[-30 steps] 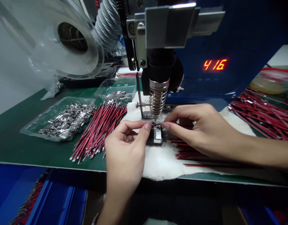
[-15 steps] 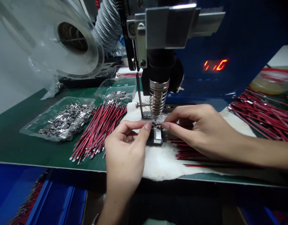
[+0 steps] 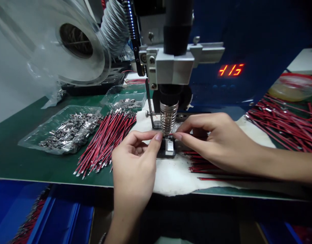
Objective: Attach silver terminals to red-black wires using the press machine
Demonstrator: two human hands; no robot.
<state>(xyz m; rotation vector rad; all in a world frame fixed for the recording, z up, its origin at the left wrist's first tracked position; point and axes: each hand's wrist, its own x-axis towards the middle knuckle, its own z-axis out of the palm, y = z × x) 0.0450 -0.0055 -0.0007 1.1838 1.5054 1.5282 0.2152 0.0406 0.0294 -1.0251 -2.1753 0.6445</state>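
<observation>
Green bench top (image 3: 23,169) runs along a pale wall, with a white cloth (image 3: 173,179) spread over its middle and a dark blue machine (image 3: 257,40) at the back, its display (image 3: 231,70) lit with red digits. From the machine's arm a metal coil (image 3: 167,118) points down between the person's hands, above a small metal block (image 3: 169,146).

One red wire (image 3: 171,135) lies just under the tip of the coil, mostly hidden by fingers. The right hand (image 3: 218,142) has it pinched between thumb and forefinger, the other fingers curled in. The left hand (image 3: 137,166) comes from the other side, thumb and forefinger meeting at their tips right beside the coil, remaining fingers folded; what it has hold of is too small and covered to tell.

Below the right hand, a row of red and black wires (image 3: 199,166) rests on the cloth. Left of the cloth lies a fanned pile of wires (image 3: 105,142), next to a clear tray (image 3: 28,139) heaped with small metal pieces (image 3: 72,132). Behind these sits a second tray (image 3: 125,92) with fewer pieces. Far right, a loose heap of wires (image 3: 285,123) lies before a red-rimmed tub (image 3: 290,89). Blue bins (image 3: 66,220) stand under the bench's front edge.
</observation>
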